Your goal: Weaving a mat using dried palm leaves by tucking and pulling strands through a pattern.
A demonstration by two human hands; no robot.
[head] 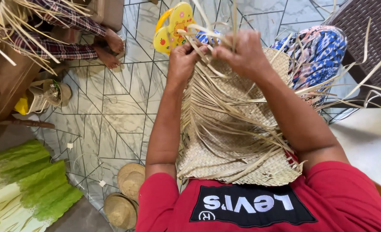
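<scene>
- The woven mat of pale straw lies across the person's lap in the middle of the frame, its long axis running from the red shirt at the bottom up toward the hands at the top.
- The left hand, upper centre, is closed in a pinch on loose straw strips at the mat's far edge.
- The right hand, just beside it and nearly touching, is curled shut over the same bunch of strips, its back to the camera.
- Both hands sit equally near the working edge; unwoven strips fan out to the right and down over the mat.
- Beyond the hands is a yellow child's sandal; another person's bare feet rest on the tiled floor at upper left.
- Two straw hats lie at lower left beside green-edged cloth.
</scene>
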